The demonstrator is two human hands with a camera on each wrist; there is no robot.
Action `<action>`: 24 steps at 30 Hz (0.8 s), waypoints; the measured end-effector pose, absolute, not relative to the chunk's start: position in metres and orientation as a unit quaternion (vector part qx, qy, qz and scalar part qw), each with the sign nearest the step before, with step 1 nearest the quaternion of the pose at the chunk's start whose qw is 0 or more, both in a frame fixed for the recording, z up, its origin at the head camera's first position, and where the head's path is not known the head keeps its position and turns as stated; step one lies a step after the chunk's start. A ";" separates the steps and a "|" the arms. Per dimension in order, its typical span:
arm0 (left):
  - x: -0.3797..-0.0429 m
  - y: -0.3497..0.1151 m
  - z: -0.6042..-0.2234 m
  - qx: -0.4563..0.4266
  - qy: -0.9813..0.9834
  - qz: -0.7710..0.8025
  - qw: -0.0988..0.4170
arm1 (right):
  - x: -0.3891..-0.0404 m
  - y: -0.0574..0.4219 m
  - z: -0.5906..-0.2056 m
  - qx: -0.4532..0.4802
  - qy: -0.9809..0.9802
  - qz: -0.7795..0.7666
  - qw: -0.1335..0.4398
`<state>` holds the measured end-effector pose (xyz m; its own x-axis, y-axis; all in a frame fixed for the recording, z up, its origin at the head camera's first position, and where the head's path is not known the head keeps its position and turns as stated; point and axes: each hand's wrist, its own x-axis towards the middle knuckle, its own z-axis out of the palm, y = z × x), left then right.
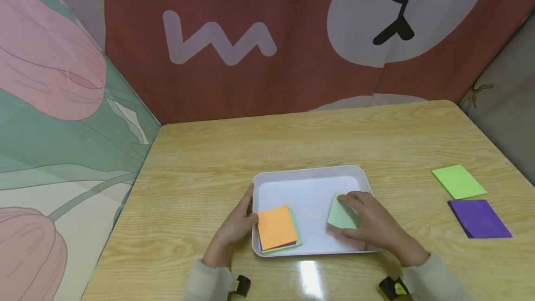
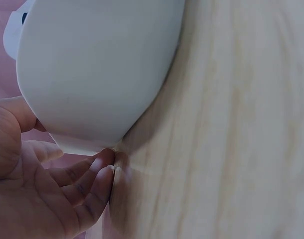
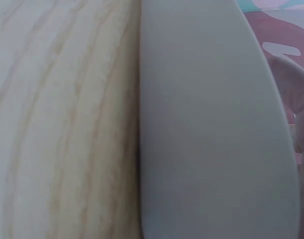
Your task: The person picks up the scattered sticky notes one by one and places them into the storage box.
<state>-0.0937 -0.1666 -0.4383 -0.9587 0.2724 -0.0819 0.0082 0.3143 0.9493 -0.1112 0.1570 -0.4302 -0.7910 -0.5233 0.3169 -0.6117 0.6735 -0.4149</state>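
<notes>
A white tray (image 1: 311, 208) lies on the table, its near wall filling much of the right wrist view. My left hand (image 1: 235, 226) grips the tray's left end, thumb over the rim. In the left wrist view the fingers of that hand (image 2: 67, 184) curl at the tray's underside by the table. Inside the tray, my right hand (image 1: 372, 222) pinches a pale green square of paper (image 1: 342, 213) between thumb and fingers. A pink paper (image 1: 349, 240) shows beneath it, partly hidden. At the tray's left end sits a stack of square papers with an orange sheet (image 1: 277, 227) on top.
To the right of the tray, a lime green paper square (image 1: 459, 181) and a purple paper square (image 1: 479, 219) lie on the wooden table (image 1: 200, 166). A printed cloth (image 1: 251, 87) hangs behind the table, and another covers the left side.
</notes>
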 end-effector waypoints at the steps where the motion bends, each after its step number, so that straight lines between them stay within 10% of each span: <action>1: -0.094 -0.167 -0.439 0.088 0.803 0.579 0.113 | -0.111 0.157 -0.430 0.311 -0.911 0.256 0.084; 24: -0.093 -0.167 -0.439 0.083 0.802 0.579 0.119 | -0.107 0.154 -0.438 0.293 -0.933 0.205 0.043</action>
<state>-0.0934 -0.1667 -0.4385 -0.9579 0.2714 -0.0939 -0.0035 0.3157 0.9488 -0.1066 0.1539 -0.4382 -0.8250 -0.5282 0.2010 -0.5638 0.7450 -0.3566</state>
